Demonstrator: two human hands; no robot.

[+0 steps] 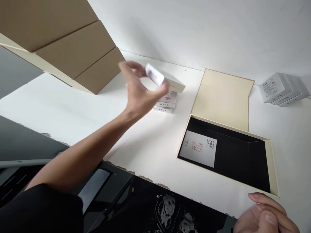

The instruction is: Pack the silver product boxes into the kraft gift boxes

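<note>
My left hand [139, 87] is raised over the white table [73, 106], pinching a small white packet box [165, 79] between thumb and fingers, tilted above a short stack of similar white boxes [167, 102]. To the right lies an open cream gift box [272, 161] with a black lining and its lid [222, 97] folded back. One white box [199, 149] lies flat in its left end. My right hand [264, 213] rests at the table's near edge by the gift box's front corner, fingers curled, nothing visible in it.
A brown folded cardboard piece [65, 42] hangs over the upper left. Another group of white boxes [283, 87] sits at the far right by the white wall. Dark equipment and a patterned dark surface [170, 210] lie below the table's front edge.
</note>
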